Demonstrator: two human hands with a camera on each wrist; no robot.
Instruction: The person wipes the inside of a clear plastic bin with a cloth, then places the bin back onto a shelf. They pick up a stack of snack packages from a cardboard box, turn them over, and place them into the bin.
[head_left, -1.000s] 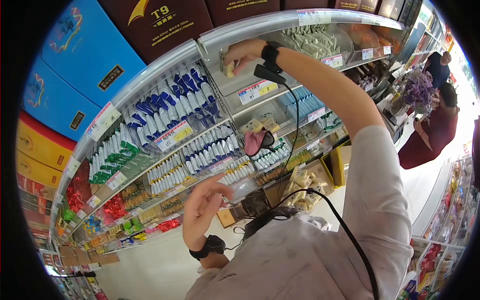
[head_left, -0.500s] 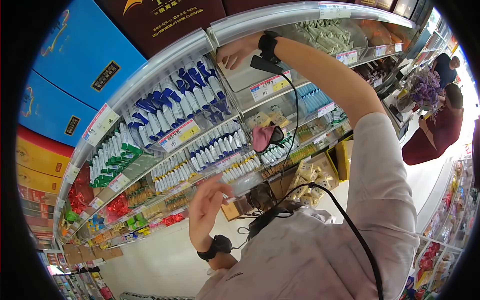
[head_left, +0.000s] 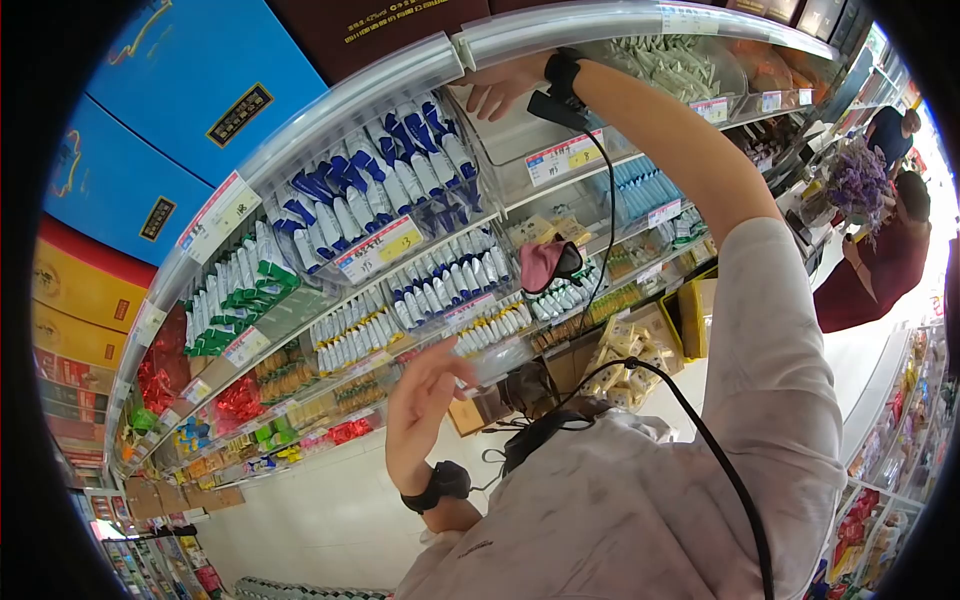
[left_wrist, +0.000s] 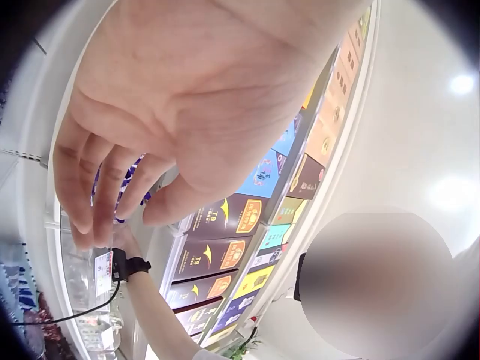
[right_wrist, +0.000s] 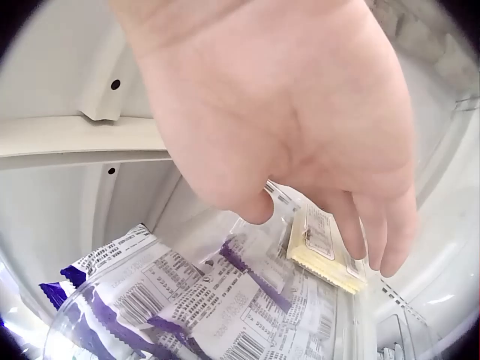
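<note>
My right hand (head_left: 505, 85) reaches into the clear top-shelf bin (head_left: 497, 140) beside the bin of white-and-blue wrapped snacks (head_left: 385, 165). In the right wrist view, a pale yellow wrapped packet (right_wrist: 319, 244) stands at the bin's clear side wall, with the extended fingers (right_wrist: 379, 232) overlapping its side. The thumb is apart from the packet's visible face. Behind that wall lie white-and-purple snack packets (right_wrist: 217, 300). My left hand (head_left: 420, 405) hangs in front of the lower shelves with its fingers loosely bent, holding nothing; its palm fills much of the left wrist view.
Price labels (head_left: 565, 155) line the shelf fronts. Large blue boxes (head_left: 190, 90) stand above on the left. A cable (head_left: 608, 200) runs from the right wrist. Yellow packets (head_left: 635, 355) fill a carton low down. A person in dark red (head_left: 880, 260) is at the right.
My right hand has moved to the side wall beside the white-and-blue snacks; the packet it held earlier is out of sight in the head view. The left hand stays nearly still.
</note>
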